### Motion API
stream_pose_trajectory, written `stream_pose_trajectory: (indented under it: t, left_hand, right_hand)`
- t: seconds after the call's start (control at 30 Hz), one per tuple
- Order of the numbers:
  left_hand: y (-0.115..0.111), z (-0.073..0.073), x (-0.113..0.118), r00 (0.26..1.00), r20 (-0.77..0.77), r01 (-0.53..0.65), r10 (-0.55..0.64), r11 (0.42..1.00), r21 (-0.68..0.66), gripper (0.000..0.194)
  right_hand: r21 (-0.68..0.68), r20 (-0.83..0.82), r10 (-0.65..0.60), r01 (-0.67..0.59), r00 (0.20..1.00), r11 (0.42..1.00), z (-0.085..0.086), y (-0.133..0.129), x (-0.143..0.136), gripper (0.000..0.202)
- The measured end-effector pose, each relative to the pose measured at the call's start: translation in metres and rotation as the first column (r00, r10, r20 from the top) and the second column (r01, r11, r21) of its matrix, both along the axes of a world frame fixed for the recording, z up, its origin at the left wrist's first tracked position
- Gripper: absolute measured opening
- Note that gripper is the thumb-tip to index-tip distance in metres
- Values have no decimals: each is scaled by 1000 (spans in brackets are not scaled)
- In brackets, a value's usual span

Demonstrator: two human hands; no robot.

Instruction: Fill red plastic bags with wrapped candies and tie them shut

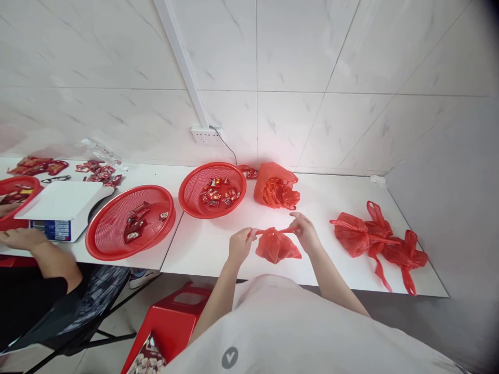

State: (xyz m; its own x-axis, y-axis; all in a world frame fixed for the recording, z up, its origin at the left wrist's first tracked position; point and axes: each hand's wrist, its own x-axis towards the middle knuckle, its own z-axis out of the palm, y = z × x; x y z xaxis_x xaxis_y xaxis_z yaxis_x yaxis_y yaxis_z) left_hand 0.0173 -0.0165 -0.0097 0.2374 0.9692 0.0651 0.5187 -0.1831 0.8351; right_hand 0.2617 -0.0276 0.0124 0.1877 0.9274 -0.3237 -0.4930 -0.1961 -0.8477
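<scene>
A small red plastic bag (276,246) rests near the front edge of the white table (218,244), its two handles stretched out sideways from a gathered or knotted top. My left hand (240,245) is closed on the left handle. The right handle is pinched in my right hand (306,232). What the bag contains is hidden by the plastic. Just behind it stands a larger red bag (276,184) stuffed with crumpled red plastic. Off to the right lie several tied red bags (353,234).
Red baskets (182,196) (97,248) with wrapped sweets stand to the left. Beyond them is a white scale (60,200), with a person's hand (25,239) beside it. A red stool (171,322) is below the table, and a socket (206,136) is on the wall.
</scene>
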Motion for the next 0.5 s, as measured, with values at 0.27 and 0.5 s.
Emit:
stream_pose_trajectory:
  t: [0.27,0.5]
  left_hand:
    - [13,-16,-32,943,231,-165,238,941,-296,50]
    - [9,-30,-26,953,141,-155,268,831,-534,54]
  right_hand:
    - [-95,76,-303,309,950,946,-18,1,48,28]
    - [-108,660,-48,158,750,982,-49,5,19,29]
